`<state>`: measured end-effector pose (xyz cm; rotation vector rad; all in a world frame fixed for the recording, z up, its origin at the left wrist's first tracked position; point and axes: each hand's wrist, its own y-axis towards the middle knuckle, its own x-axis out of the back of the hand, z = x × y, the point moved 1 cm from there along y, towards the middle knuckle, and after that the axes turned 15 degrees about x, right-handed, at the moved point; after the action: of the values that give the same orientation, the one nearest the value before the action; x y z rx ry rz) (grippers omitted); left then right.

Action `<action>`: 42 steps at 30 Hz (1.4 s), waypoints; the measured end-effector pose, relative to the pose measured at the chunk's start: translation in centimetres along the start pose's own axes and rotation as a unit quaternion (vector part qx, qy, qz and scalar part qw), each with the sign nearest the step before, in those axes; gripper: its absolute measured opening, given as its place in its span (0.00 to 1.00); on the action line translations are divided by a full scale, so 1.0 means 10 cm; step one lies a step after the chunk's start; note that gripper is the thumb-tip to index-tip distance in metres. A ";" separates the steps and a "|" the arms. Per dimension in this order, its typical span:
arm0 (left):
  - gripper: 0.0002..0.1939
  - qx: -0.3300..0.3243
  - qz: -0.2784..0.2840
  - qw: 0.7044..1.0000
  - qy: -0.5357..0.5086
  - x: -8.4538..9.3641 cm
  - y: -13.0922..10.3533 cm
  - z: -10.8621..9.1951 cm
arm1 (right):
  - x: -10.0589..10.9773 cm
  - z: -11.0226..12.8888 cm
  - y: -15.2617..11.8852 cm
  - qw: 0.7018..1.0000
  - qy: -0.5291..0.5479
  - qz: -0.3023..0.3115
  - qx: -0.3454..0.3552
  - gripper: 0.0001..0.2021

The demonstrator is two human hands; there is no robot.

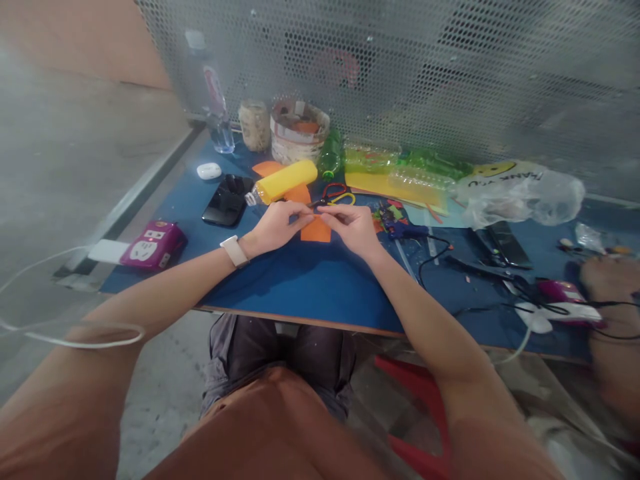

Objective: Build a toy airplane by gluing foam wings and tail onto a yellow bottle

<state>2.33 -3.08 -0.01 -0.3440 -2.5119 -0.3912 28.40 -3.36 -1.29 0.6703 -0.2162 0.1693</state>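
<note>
An orange paper piece (316,230) hangs between my fingertips above the blue table. My left hand (281,225) pinches its upper left edge, and a pale band circles that wrist. At the upper right edge my right hand (353,229) has its thumb and finger closed on the same piece. Just beyond my fingertips lie scissors (341,195) with red and yellow handles. Behind my left hand a bottle wrapped in yellow (287,183) rests on its side, with more orange paper (299,194) beneath it.
Left are a black phone (228,200), a white case (209,171) and a purple power block (154,247). Plastic bottles (373,157) lie along the mesh panel. A glue gun (406,229) with its cable is right of my hand. Another person's arm (613,320) is at far right.
</note>
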 end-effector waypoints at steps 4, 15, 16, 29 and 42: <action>0.14 0.000 0.001 1.000 -0.002 0.00 0.00 0.02 | 0.01 0.00 0.00 1.000 -0.007 0.013 -0.007 0.26; 0.17 0.001 0.003 1.000 0.013 -0.01 0.01 0.02 | 0.02 0.02 -0.01 0.999 -0.020 0.017 0.019 0.22; 0.18 0.001 0.003 1.000 0.017 -0.01 0.01 0.03 | 0.01 0.02 -0.01 0.999 -0.017 0.016 0.022 0.22; 0.22 0.007 0.022 1.000 0.010 0.00 0.02 0.00 | 0.00 0.02 -0.01 1.000 -0.008 0.008 0.029 0.25; 0.13 0.005 0.003 1.000 -0.010 0.00 0.02 0.03 | 0.00 -0.01 -0.02 1.000 -0.001 0.018 -0.003 0.27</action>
<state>2.25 -2.80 -0.23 -0.3533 -2.5307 -0.3740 28.44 -3.44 -1.45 0.6603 -0.2305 0.2017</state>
